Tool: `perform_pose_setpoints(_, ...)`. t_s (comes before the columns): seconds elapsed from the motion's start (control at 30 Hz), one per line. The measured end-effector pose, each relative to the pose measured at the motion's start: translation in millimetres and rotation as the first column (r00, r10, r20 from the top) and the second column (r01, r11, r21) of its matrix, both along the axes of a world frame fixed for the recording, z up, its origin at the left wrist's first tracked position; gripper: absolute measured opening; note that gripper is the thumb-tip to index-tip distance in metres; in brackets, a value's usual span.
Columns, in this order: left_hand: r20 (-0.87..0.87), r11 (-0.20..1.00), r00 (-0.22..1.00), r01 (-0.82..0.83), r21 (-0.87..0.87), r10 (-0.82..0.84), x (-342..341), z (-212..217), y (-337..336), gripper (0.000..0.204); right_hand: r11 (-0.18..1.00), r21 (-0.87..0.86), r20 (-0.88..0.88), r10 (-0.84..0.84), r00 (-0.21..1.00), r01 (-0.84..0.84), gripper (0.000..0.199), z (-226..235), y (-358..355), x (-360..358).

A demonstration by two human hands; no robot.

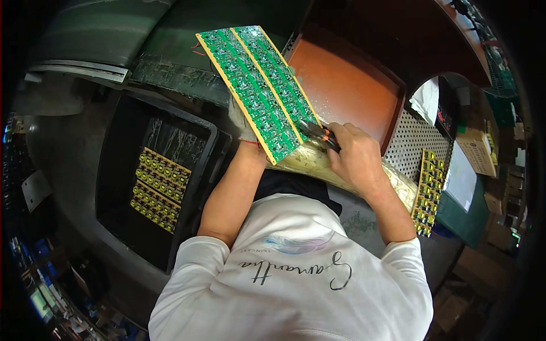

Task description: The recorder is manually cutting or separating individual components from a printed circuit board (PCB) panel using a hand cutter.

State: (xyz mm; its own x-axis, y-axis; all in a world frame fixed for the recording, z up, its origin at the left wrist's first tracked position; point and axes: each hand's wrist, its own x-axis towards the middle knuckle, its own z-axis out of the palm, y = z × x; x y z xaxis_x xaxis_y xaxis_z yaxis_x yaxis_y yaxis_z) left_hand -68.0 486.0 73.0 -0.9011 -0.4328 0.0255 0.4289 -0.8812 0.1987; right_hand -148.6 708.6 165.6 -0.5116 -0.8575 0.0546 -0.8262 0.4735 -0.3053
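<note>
A long green circuit board panel (pixel 267 94) with yellow edge strips is held up at a tilt, its solder-dotted face toward me. My left hand (pixel 236 118), in a pale glove, supports it from behind; most of its fingers are hidden by the panel. My right hand (pixel 355 152) is closed around cutting pliers (pixel 327 136) with black and orange handles. The plier jaws are at the panel's lower right part, against or just above its surface; I cannot tell which. Thin red wires stick out past the panel's upper left edge.
A black bin (pixel 199 128) on the left holds component-filled boards (pixel 162 184). Behind my right hand stands an orange-red tray (pixel 347 85). A padded, plastic-wrapped edge (pixel 307 159) runs before me. Another component board (pixel 427 196) lies right, beside a perforated metal surface (pixel 412 142). Cardboard boxes (pixel 478 145) stand beyond.
</note>
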Motion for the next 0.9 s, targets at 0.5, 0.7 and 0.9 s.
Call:
perform_pose_setpoints(0.5, 0.030, 1.000, 1.000, -0.006, -0.007, 0.006, -6.7, -8.2, -1.5, 0.070, 0.996, 0.057, -0.015, 0.074, 0.997, -0.073, 0.046, 0.6, -3.1, 0.7)
perform_pose_setpoints(0.7, 0.042, 0.999, 0.999, -0.017, 0.031, 0.016, 1.5, 8.2, 3.8, 0.073, 0.994, 0.073, 0.070, 0.075, 0.995, -0.081, 0.046, -0.3, -3.9, 1.3)
perform_pose_setpoints(0.9, 0.147, 0.994, 0.989, -0.037, 0.099, 0.022, -4.3, 4.7, 1.3, 0.074, 0.995, 0.020, -0.015, 0.093, 0.996, -0.093, 0.046, 3.3, -3.3, 5.8)
